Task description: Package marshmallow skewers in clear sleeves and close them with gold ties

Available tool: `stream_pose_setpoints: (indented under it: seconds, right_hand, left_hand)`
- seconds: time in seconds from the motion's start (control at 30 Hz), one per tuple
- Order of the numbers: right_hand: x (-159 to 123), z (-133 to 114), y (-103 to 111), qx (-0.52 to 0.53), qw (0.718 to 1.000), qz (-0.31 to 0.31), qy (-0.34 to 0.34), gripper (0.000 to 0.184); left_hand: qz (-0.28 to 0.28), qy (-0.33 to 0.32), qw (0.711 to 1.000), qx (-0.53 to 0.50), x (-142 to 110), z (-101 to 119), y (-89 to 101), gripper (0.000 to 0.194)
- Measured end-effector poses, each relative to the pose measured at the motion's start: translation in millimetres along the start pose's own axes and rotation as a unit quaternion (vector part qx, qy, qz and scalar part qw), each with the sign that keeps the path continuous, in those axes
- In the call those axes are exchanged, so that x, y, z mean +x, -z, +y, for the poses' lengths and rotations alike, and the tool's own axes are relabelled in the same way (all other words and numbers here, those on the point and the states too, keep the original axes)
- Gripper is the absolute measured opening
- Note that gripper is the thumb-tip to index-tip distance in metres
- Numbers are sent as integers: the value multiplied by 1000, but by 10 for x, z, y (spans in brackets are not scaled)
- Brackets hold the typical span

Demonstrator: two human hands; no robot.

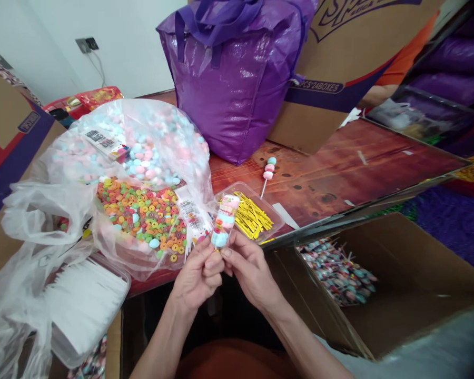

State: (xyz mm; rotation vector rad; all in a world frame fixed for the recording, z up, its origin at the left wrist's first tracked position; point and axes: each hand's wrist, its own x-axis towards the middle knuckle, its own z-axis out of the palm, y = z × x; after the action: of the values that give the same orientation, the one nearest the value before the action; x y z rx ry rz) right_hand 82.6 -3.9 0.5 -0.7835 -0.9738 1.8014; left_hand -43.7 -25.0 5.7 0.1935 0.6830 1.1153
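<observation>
A candy stick (226,220) in a clear printed wrapper stands nearly upright between my hands, with pale blue, pink and white pieces inside. My left hand (199,272) is closed around its lower end. At the wrapper's base, the thumb and fingers of my right hand (249,266) pinch, and a speck of gold shows between the fingertips. Just behind them is a clear plastic tray (279,223) of yellow-gold twist ties (252,217). An unwrapped candy stick (268,171) lies on the red-brown table (319,173) beyond the tray.
A plastic bag (205,142) of pastel candies and ring candies (142,213) spreads at left, with printed wrappers (191,210) on it. A tub of white sticks (85,302) is front left. An open carton (414,273) holding wrapped candy is at right. A purple bag (237,79) stands behind.
</observation>
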Motion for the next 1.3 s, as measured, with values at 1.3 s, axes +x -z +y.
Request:
stream_pose_setpoints:
  seconds: [1.3]
  right_hand:
    - [28,22,175,-523,709,69,467,21]
  left_hand:
    - [86,-73,994,4,13,-157,-163,30]
